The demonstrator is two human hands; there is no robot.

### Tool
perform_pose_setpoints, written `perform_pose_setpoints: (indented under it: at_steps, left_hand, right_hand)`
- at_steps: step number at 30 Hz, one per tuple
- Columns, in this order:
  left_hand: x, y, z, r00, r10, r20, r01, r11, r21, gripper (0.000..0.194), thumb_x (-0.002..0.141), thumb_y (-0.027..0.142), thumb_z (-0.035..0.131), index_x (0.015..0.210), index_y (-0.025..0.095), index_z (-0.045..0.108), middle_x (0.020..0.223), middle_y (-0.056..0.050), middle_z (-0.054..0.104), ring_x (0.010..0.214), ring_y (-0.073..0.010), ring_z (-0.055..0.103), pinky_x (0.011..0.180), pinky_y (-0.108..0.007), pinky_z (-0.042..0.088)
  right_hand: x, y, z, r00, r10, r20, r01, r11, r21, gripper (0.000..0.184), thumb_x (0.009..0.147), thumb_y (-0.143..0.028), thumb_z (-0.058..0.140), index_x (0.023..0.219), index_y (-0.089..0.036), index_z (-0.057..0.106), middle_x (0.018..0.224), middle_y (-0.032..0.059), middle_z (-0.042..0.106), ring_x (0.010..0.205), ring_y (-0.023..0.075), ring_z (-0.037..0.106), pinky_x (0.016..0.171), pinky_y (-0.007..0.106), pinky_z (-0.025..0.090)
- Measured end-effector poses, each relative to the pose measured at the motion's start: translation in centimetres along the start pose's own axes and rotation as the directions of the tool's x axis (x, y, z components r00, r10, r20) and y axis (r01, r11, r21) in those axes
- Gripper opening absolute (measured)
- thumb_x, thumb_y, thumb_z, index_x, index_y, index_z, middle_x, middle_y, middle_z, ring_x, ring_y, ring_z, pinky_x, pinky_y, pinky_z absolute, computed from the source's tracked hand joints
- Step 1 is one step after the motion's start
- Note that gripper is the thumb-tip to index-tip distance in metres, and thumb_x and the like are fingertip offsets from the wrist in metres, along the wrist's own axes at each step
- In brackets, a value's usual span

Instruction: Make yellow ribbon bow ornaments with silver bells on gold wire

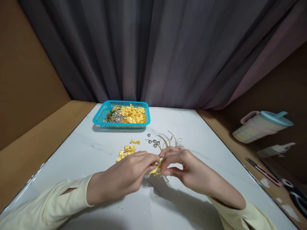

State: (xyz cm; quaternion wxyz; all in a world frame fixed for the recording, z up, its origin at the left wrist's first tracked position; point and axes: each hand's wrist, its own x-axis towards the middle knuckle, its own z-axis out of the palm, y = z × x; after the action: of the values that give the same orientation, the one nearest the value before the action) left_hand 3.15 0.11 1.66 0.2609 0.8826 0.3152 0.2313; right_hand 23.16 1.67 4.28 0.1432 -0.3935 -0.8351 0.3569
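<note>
Close together above the white tabletop [153,204], my two hands meet at a small yellow ribbon bow [154,171]. My left hand [127,172] is closed, pinching the bow at its left side. My right hand [192,169] is closed too, thumb and fingertips pressed on thin gold cord [157,173] at the bow; its far fingers partly hide the work. Several loose gold cords [169,138] spread beyond the right hand. Beside them lie several small silver bells [154,141]. More yellow bows [129,149] rest just past my left hand.
A blue basket [96,122] at the back holds yellow bows, silver beads or bells and gold cords. Along the right ledge are a lidded tumbler [261,126], a small squeeze bottle [273,150], pink-handled snips [265,172] and dark-handled scissors [297,195]. A grey curtain [153,54] hangs behind.
</note>
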Motion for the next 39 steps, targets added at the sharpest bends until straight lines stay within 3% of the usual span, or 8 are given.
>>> perform_pose_setpoints:
  at_steps: [5, 8, 11, 14, 20, 24, 32, 39]
  left_hand:
    - [0.0, 0.0, 0.0, 0.998, 0.062, -0.023, -0.062, 0.998, 0.015, 0.018, 0.091, 0.008, 0.035, 0.099, 0.016, 0.049, 0.085, -0.004, 0.057, 0.076, -0.0156, 0.052, 0.068, -0.028, 0.041]
    - [0.3, 0.4, -0.2, 0.991, -0.109, -0.08, 0.105, 0.993, -0.043, 0.011, 0.094, 0.018, 0.036, 0.095, 0.018, 0.047, 0.086, -0.002, 0.056, 0.075, -0.0145, 0.053, 0.068, -0.027, 0.041]
    - [0.8, 0.5, -0.2, 0.959, -0.28, -0.038, 0.276, 0.957, -0.087, 0.023, 0.095, 0.036, 0.034, 0.085, 0.019, 0.046, 0.08, 0.0, 0.054, 0.071, -0.0147, 0.051, 0.066, -0.027, 0.04]
    - [1.0, 0.1, 0.1, 0.956, -0.287, 0.052, 0.292, 0.95, -0.112, 0.034, 0.096, 0.042, 0.027, 0.079, 0.019, 0.045, 0.073, 0.001, 0.051, 0.067, -0.0141, 0.048, 0.064, -0.027, 0.038]
    - [1.3, -0.6, 1.0, 0.939, -0.329, 0.101, 0.344, 0.91, -0.23, 0.039, 0.097, 0.038, 0.025, 0.069, 0.018, 0.044, 0.067, 0.002, 0.051, 0.064, -0.0121, 0.048, 0.062, -0.025, 0.038]
    - [1.5, -0.2, 1.0, 0.957, -0.287, 0.05, 0.291, 0.946, -0.142, 0.035, 0.096, 0.03, 0.029, 0.067, 0.018, 0.043, 0.062, 0.003, 0.047, 0.058, -0.0115, 0.045, 0.058, -0.024, 0.036]
    - [1.1, -0.2, 1.6, 0.999, 0.004, -0.037, 0.0, 0.993, 0.119, 0.032, 0.096, 0.018, 0.024, 0.076, 0.017, 0.048, 0.069, -0.001, 0.053, 0.061, -0.0134, 0.05, 0.059, -0.025, 0.041]
    - [1.0, -0.3, 1.8, 0.999, 0.019, -0.027, -0.016, 0.992, 0.125, 0.03, 0.097, 0.023, 0.026, 0.08, 0.016, 0.049, 0.072, -0.002, 0.054, 0.065, -0.0144, 0.052, 0.061, -0.026, 0.043]
  right_hand:
    - [0.2, 0.0, 0.3, 0.999, -0.019, -0.045, 0.02, 1.0, 0.023, 0.025, 0.072, 0.006, 0.051, 0.067, -0.015, 0.063, 0.074, 0.0032, 0.066, 0.073, 0.015, 0.059, 0.069, 0.027, 0.044]
    - [0.2, -0.1, 0.2, 0.996, -0.038, -0.079, 0.039, 0.999, 0.015, 0.026, 0.071, 0.007, 0.049, 0.066, -0.015, 0.062, 0.073, 0.0035, 0.065, 0.073, 0.0153, 0.059, 0.069, 0.026, 0.044]
    - [0.1, -0.2, 0.2, 0.994, -0.037, -0.101, 0.039, 0.999, 0.018, 0.027, 0.07, 0.008, 0.048, 0.065, -0.015, 0.06, 0.073, 0.0037, 0.065, 0.072, 0.015, 0.058, 0.067, 0.026, 0.044]
    - [0.0, -0.2, 0.1, 0.993, -0.043, -0.112, 0.044, 0.999, 0.013, 0.027, 0.07, 0.008, 0.047, 0.065, -0.015, 0.059, 0.072, 0.0032, 0.064, 0.071, 0.0148, 0.058, 0.065, 0.025, 0.043]
    - [-0.2, -0.1, 0.1, 0.984, -0.095, -0.15, 0.094, 0.995, -0.016, 0.03, 0.068, 0.011, 0.045, 0.066, -0.015, 0.059, 0.072, 0.0037, 0.064, 0.071, 0.0151, 0.057, 0.065, 0.025, 0.043]
    - [-0.2, 0.0, 0.2, 0.989, -0.071, -0.13, 0.064, 0.996, -0.058, 0.031, 0.064, 0.014, 0.045, 0.066, -0.014, 0.061, 0.071, 0.0037, 0.063, 0.071, 0.0155, 0.056, 0.064, 0.026, 0.042]
    - [-0.3, -0.3, 0.6, 0.992, 0.03, -0.121, -0.045, 0.992, -0.119, 0.032, 0.061, 0.012, 0.044, 0.067, -0.015, 0.06, 0.071, 0.0031, 0.062, 0.07, 0.0157, 0.055, 0.065, 0.026, 0.04]
    - [-0.5, -0.3, 0.5, 0.987, 0.076, -0.143, -0.09, 0.991, -0.094, 0.026, 0.063, 0.008, 0.046, 0.067, -0.015, 0.058, 0.071, 0.0031, 0.062, 0.068, 0.0155, 0.055, 0.063, 0.026, 0.04]
